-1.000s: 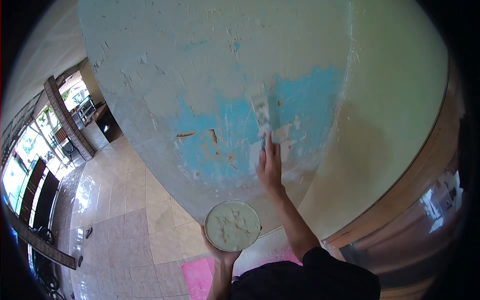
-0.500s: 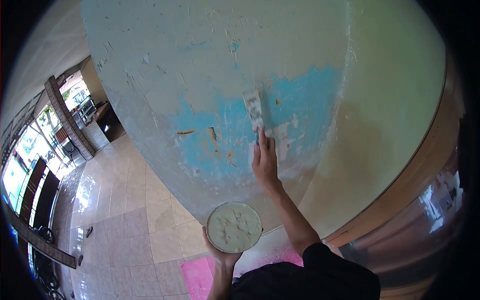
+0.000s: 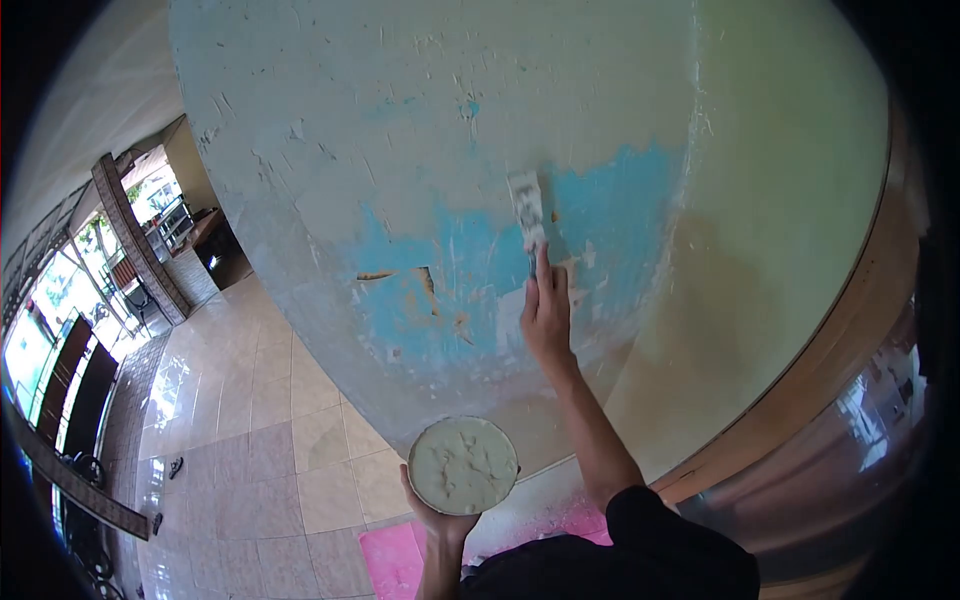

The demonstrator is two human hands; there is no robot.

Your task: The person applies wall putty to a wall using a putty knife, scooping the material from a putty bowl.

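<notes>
my flat scraper [image 3: 527,205], smeared pale, tilted up on the blue patch's edge, my round tub [image 3: 464,466], full of lumpy pale paste

Shiny tiled floor [image 3: 240,390]; patterned pillar [image 3: 140,235]; pink surface [image 3: 392,560]; dark footwear [image 3: 176,467].

Left hand [image 3: 445,517] partly hidden behind tub [image 3: 463,467]; scraper handle [image 3: 532,264] mostly covered.

Tiled room, apparently of a home, opening outdoors. Wall [image 3: 330,130], patchy blue and grey, before the right fingers [image 3: 546,310]. Tile floor [image 3: 240,390], glossy, left of and below them. Pillar [image 3: 138,235], bright doorway, far left of them.
</notes>
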